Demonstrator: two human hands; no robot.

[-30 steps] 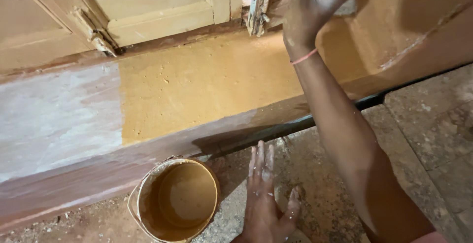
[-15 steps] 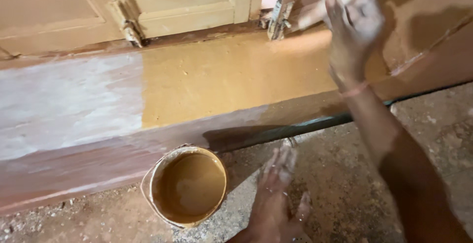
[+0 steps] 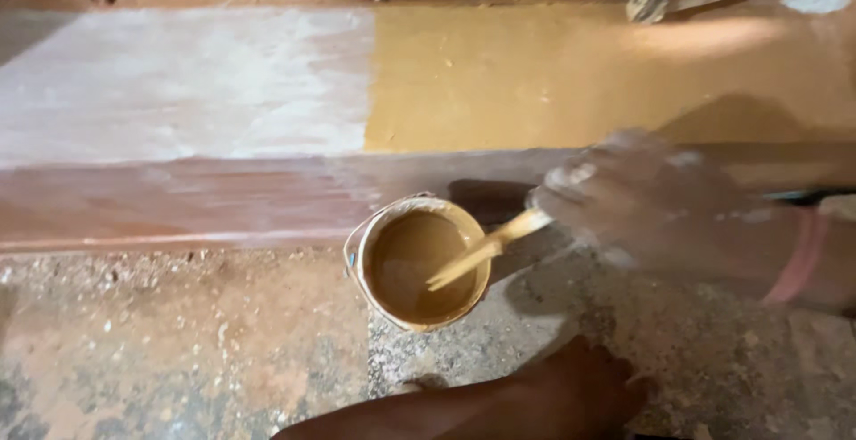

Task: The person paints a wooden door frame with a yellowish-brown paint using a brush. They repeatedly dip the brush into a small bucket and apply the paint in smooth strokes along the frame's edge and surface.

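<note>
1. Loading paint, by the look of it: right grip (image 3: 660, 213), blurred with motion, clamped on the handle of a brush (image 3: 486, 248), head of the brush down inside the paint can (image 3: 419, 266).
2. Paint can just left of and slightly below the right grip, standing upright on the speckled floor (image 3: 178, 351), touching or nearly touching the front of the step (image 3: 223, 199).
3. Left grip (image 3: 580, 391) below the right grip, resting on the floor, nothing seen in it; fingers apart or together, cannot tell.
4. Beyond the right grip, ochre coat (image 3: 499, 83) on the step; farther left, a whitish bare patch (image 3: 178, 83).
5. Next move, as a judgement: a steady lift clear of the rim, excess wiped off to avoid drips on the floor.
6. Count: one paint can, one brush, two hands, one pink wristband (image 3: 798, 257) on the right arm.
</note>
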